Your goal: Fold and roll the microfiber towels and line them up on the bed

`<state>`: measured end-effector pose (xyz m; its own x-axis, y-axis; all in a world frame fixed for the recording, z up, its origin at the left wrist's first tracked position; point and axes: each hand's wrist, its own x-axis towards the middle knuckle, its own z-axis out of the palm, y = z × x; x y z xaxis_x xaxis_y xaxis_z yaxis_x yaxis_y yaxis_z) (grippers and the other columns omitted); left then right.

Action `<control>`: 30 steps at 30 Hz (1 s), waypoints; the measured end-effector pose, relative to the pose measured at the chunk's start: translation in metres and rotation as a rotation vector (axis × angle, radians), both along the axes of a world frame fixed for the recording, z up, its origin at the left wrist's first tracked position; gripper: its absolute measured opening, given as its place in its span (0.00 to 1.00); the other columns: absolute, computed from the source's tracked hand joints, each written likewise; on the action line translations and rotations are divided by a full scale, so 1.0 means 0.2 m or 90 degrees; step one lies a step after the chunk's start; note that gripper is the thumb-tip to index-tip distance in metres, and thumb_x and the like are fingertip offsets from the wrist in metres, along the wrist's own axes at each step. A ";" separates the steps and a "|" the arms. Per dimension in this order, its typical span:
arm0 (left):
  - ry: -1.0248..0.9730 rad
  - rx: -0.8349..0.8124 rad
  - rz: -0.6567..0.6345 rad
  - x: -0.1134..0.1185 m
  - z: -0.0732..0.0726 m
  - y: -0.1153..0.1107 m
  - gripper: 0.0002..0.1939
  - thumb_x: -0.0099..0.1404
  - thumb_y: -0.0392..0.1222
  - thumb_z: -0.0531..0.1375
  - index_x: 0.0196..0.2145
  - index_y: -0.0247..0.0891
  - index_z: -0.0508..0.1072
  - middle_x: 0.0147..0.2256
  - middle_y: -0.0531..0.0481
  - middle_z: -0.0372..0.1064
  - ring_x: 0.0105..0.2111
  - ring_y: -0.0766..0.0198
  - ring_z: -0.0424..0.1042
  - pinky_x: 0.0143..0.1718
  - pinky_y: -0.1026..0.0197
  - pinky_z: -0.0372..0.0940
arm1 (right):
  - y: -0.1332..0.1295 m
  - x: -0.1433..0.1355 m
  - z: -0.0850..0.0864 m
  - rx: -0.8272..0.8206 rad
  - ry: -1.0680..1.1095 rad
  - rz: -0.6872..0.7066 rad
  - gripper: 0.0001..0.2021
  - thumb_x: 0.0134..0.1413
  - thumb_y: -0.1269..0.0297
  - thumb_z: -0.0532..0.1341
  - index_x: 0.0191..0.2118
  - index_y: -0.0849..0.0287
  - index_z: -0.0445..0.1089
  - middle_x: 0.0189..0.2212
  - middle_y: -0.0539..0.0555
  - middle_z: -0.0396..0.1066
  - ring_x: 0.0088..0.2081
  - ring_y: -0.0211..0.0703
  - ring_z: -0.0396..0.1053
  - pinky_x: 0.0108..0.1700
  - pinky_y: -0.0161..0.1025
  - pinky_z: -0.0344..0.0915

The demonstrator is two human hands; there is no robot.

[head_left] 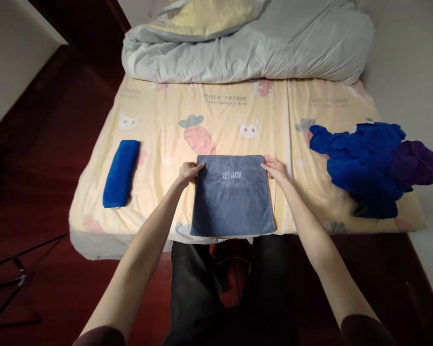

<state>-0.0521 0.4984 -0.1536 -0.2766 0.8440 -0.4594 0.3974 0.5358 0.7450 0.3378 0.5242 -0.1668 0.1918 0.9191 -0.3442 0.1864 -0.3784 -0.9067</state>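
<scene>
A grey-blue towel (234, 204) lies flat at the bed's near edge, its white "HAPPY LIFE" lettering upside down to me. My left hand (190, 171) pinches the towel's far left side near the corner, thumb on top. At the far right corner, my right hand (275, 170) grips the cloth the same way, with the fingers partly hidden beneath. A folded bright blue towel (121, 174) rests to the left, apart from my left hand. On the right sits a crumpled heap of blue cloths (364, 163) with a purple cloth (414, 162) against it.
The bed (159, 115) has a yellow sheet with carrots and rabbits. A bunched grey quilt (245, 53) spans its far end. Black tripod legs (21, 278) stand on the dark red floor at lower left. A wall (414, 72) borders the right side.
</scene>
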 end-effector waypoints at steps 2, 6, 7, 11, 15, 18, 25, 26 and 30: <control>0.022 0.047 -0.002 -0.01 -0.01 0.07 0.22 0.54 0.59 0.71 0.34 0.36 0.78 0.23 0.49 0.73 0.24 0.58 0.74 0.24 0.63 0.68 | 0.09 -0.01 -0.02 0.015 -0.018 -0.004 0.24 0.42 0.58 0.79 0.43 0.61 0.75 0.44 0.60 0.81 0.22 0.32 0.68 0.15 0.26 0.57; 0.124 0.171 -0.071 -0.03 -0.02 0.19 0.17 0.57 0.51 0.70 0.39 0.37 0.81 0.35 0.45 0.81 0.37 0.56 0.79 0.40 0.60 0.73 | 0.20 -0.03 -0.04 0.039 -0.067 0.034 0.19 0.45 0.54 0.76 0.39 0.62 0.76 0.39 0.60 0.82 0.26 0.41 0.74 0.22 0.33 0.69; 0.146 0.196 -0.097 -0.03 -0.02 0.21 0.15 0.58 0.49 0.69 0.39 0.37 0.81 0.37 0.45 0.81 0.39 0.55 0.79 0.43 0.59 0.73 | 0.23 -0.03 -0.05 0.054 -0.081 0.045 0.19 0.45 0.55 0.75 0.39 0.62 0.76 0.38 0.60 0.82 0.29 0.43 0.75 0.25 0.35 0.72; 0.235 0.241 -0.207 -0.06 0.00 0.27 0.10 0.60 0.47 0.68 0.33 0.38 0.82 0.38 0.42 0.81 0.40 0.52 0.79 0.50 0.55 0.71 | 0.28 -0.02 -0.06 0.105 -0.162 0.100 0.14 0.46 0.58 0.74 0.36 0.62 0.77 0.33 0.59 0.81 0.36 0.48 0.78 0.39 0.42 0.77; 0.262 0.240 -0.293 -0.10 0.01 0.29 0.06 0.59 0.43 0.67 0.33 0.38 0.83 0.37 0.44 0.80 0.39 0.52 0.78 0.50 0.54 0.70 | 0.30 -0.02 -0.07 0.101 -0.216 0.134 0.14 0.49 0.56 0.72 0.35 0.62 0.78 0.31 0.57 0.79 0.32 0.48 0.77 0.38 0.43 0.77; 0.269 0.237 -0.335 -0.10 0.00 0.30 0.07 0.56 0.39 0.67 0.34 0.38 0.83 0.37 0.45 0.79 0.40 0.52 0.77 0.50 0.54 0.69 | 0.30 -0.02 -0.07 0.092 -0.225 0.136 0.13 0.51 0.57 0.71 0.36 0.63 0.78 0.31 0.56 0.78 0.28 0.44 0.75 0.34 0.42 0.76; 0.334 0.238 -0.341 -0.05 -0.04 0.32 0.04 0.59 0.37 0.62 0.31 0.37 0.79 0.36 0.40 0.75 0.42 0.49 0.75 0.52 0.52 0.67 | 0.28 -0.04 -0.04 0.154 -0.346 0.137 0.04 0.54 0.65 0.68 0.33 0.59 0.77 0.31 0.55 0.78 0.36 0.48 0.76 0.46 0.44 0.75; 0.341 0.239 -0.327 -0.05 -0.04 0.33 0.05 0.60 0.38 0.62 0.32 0.37 0.78 0.37 0.40 0.75 0.42 0.49 0.74 0.52 0.51 0.67 | 0.29 -0.04 -0.03 0.156 -0.363 0.135 0.02 0.54 0.67 0.67 0.33 0.58 0.77 0.31 0.55 0.79 0.37 0.49 0.76 0.47 0.45 0.74; 0.343 0.250 -0.261 -0.06 -0.03 0.34 0.06 0.63 0.41 0.61 0.35 0.37 0.77 0.41 0.38 0.74 0.44 0.49 0.73 0.55 0.49 0.66 | 0.30 -0.04 -0.03 0.151 -0.389 0.131 0.03 0.56 0.68 0.65 0.34 0.58 0.77 0.33 0.56 0.79 0.39 0.51 0.76 0.49 0.46 0.73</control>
